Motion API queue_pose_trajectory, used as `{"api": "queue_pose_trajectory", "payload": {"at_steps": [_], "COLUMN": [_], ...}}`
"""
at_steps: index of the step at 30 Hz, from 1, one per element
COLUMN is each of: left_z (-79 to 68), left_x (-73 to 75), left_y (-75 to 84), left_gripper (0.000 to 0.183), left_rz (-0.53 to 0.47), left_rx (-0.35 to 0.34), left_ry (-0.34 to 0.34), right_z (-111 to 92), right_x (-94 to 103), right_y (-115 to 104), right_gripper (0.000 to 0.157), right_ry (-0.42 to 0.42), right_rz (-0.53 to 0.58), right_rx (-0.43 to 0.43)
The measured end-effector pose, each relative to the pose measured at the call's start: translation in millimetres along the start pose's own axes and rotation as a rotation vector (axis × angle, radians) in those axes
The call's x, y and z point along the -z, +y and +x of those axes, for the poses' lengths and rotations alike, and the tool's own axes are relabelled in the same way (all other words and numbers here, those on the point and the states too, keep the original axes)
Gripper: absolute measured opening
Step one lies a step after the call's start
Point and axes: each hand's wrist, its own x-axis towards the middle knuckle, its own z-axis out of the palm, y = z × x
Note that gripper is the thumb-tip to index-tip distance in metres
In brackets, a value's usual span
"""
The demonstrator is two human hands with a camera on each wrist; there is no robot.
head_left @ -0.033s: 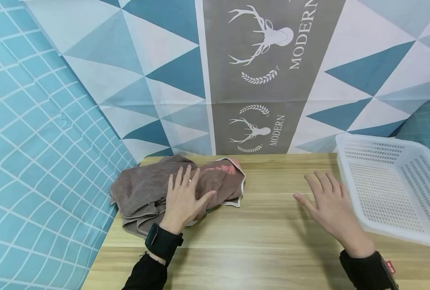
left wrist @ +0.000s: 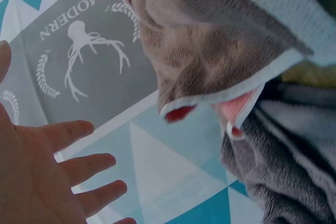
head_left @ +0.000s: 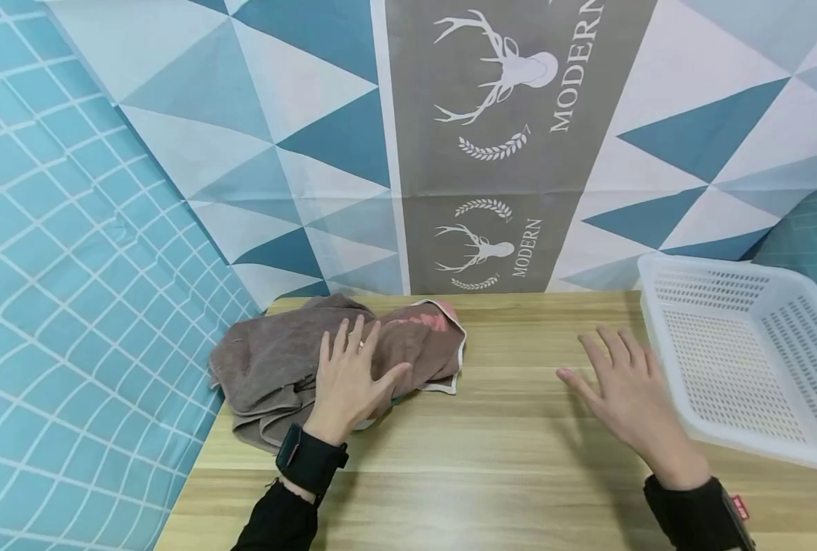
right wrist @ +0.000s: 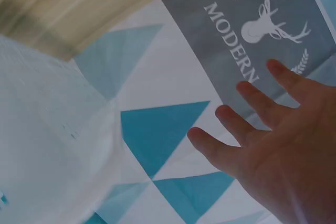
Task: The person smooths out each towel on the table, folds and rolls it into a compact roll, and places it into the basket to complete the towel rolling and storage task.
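Two bare hands reach in from the bottom of my head view, the fingers (head_left: pixel 340 337) of each straight and spread. The left hand (head_left: pixel 349 383) hangs over the crumpled brown towel (head_left: pixel 271 352), left of centre; in the left wrist view I see a gap between them. The towel's pale-trimmed side faces right, and its top lies near the far edge of the worktop (head_left: pixel 505 459). I have a broad stretch of wood from there to the right hand (head_left: pixel 629 394), just beside the left rim of the white basket (head_left: pixel 760 444) at frame right.
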Motion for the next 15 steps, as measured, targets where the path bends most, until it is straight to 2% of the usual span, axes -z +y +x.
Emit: {"api": "queue_pose_trajectory", "payload": {"at_steps": [6,15], "left_z": [1.2,0.2], "left_x": [-4.5,-2.5], "left_y": [-3.1,-0.7], "left_gripper": [0.081,0.081], "left_rz": [-0.007,-0.028], "left_rx": [-0.008,-0.007], "left_ry": [-0.003,0.012], "right_z": [0.8,9.0], "right_x": [-3.3,1.0], "right_y": [3.7,-1.8], "right_gripper": [0.074,0.070], "right_ry": [-0.037,0.026], "right_rz": [-0.001,0.018], "right_rx": [-0.009,0.011]}}
